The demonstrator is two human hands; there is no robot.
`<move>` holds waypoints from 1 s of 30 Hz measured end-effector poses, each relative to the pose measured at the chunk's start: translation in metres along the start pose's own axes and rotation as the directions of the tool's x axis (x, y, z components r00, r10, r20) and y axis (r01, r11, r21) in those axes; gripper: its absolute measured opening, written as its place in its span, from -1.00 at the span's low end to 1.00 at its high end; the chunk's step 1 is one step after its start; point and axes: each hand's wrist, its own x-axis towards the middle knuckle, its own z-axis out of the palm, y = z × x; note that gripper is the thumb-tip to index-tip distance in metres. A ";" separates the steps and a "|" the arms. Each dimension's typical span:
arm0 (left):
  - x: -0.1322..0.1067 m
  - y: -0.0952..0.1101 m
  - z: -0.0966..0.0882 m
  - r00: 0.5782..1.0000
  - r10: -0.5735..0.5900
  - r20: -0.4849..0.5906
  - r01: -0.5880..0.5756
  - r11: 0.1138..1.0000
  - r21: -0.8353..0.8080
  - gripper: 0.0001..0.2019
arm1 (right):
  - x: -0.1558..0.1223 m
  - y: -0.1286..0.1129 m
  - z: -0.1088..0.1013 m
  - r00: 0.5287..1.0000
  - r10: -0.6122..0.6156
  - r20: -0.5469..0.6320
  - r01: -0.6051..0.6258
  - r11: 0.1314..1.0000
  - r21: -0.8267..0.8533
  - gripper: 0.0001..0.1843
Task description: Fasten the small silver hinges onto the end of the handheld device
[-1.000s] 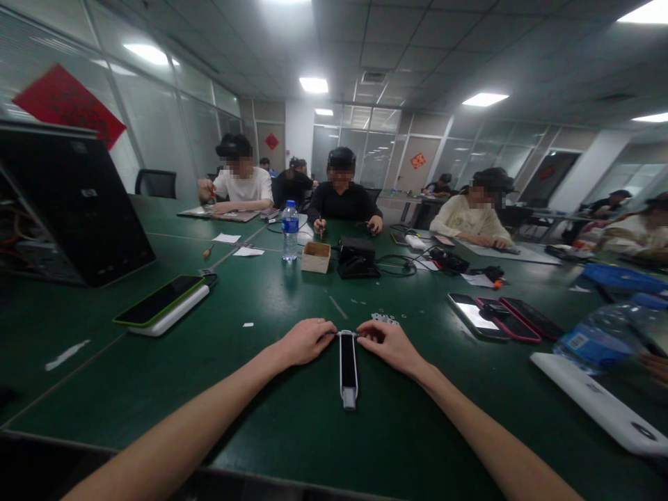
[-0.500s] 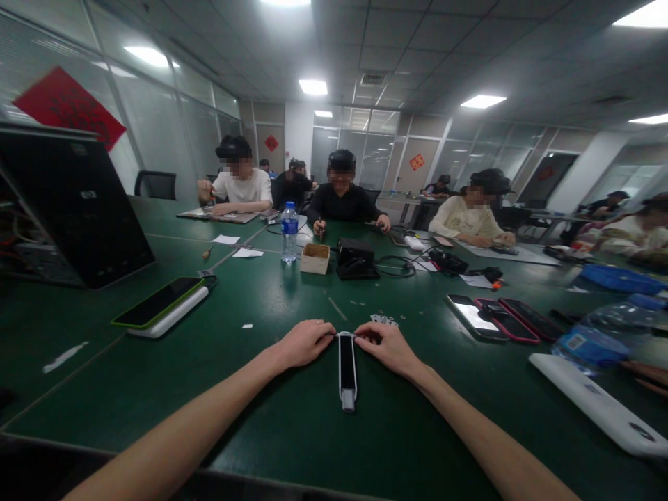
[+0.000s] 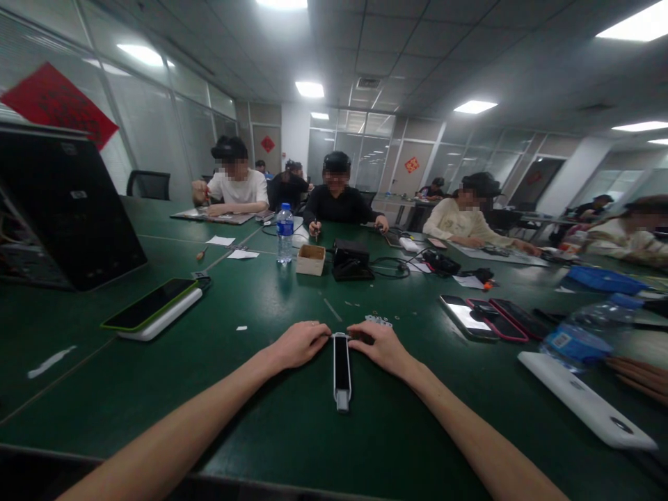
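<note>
ITEM: 1 black-and-white oblong device [image 3: 342,369] on green table [image 3: 271,410], long axis running away from the person, grey tip nearest | HANDS: 2, left hand [image 3: 300,346] and right hand [image 3: 380,348] half-curled, touching its far end from either side, grip cannot be told | NEAR: small metal parts [image 3: 378,321] just beyond; 3 phones [image 3: 467,316] rightward | EDGE: table edge [image 3: 120,452] well behind grey tip

A white plastic device [image 3: 342,369] with a glossy black face lies on a smooth, glossy green tabletop [image 3: 396,445].

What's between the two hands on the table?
Head view: a slim black-and-white device lies lengthwise between the left hand and right hand, its far end at their fingertips.
</note>
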 end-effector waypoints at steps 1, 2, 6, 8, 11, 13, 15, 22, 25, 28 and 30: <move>0.000 -0.001 0.000 1.000 0.003 -0.001 -0.003 1.000 -0.001 -0.83 | 0.000 0.003 -0.005 1.000 -0.015 -0.003 0.015 0.999 -0.030 -0.65; 0.000 -0.001 0.001 1.000 0.005 -0.002 -0.005 1.000 -0.003 -0.83 | -0.001 0.007 -0.012 1.000 -0.022 -0.022 0.021 0.998 -0.064 -0.66; -0.001 0.000 -0.001 1.000 -0.007 0.000 0.007 1.000 -0.012 -0.82 | -0.007 0.043 -0.040 0.982 0.075 -0.176 -0.113 0.969 -0.217 -0.72; -0.001 0.001 -0.002 1.000 -0.027 0.000 0.027 0.999 -0.018 -0.82 | -0.012 0.064 -0.049 0.964 0.180 -0.196 -0.230 0.934 -0.273 -0.71; -0.002 0.003 -0.005 0.999 -0.054 0.005 0.054 0.998 -0.029 -0.83 | -0.015 0.087 -0.052 0.952 0.282 -0.120 -0.306 0.896 -0.321 -0.67; -0.003 0.004 -0.006 0.998 -0.061 0.001 0.061 0.998 -0.029 -0.82 | -0.013 0.091 -0.050 0.957 0.285 -0.063 -0.289 0.895 -0.341 -0.66; -0.004 0.005 -0.006 0.998 -0.064 -0.006 0.064 0.998 -0.025 -0.82 | -0.008 0.091 -0.048 0.967 0.255 -0.011 -0.242 0.898 -0.367 -0.67; -0.003 0.003 -0.002 0.997 -0.064 -0.036 0.064 0.998 -0.014 -0.83 | 0.012 0.082 -0.050 0.967 0.251 0.050 -0.200 0.862 -0.466 -0.70; -0.003 0.003 -0.002 0.998 -0.063 -0.030 0.063 0.998 -0.022 -0.83 | 0.025 0.079 -0.054 0.970 0.236 0.056 -0.184 0.867 -0.463 -0.70; -0.003 0.003 -0.003 0.997 -0.072 -0.021 0.072 0.997 -0.028 -0.83 | 0.034 0.073 -0.057 0.954 0.277 0.112 -0.208 0.886 -0.414 -0.74; -0.003 0.004 -0.005 0.997 -0.073 -0.015 0.072 0.997 -0.033 -0.83 | 0.035 0.068 -0.057 0.933 0.329 0.147 -0.256 0.892 -0.373 -0.71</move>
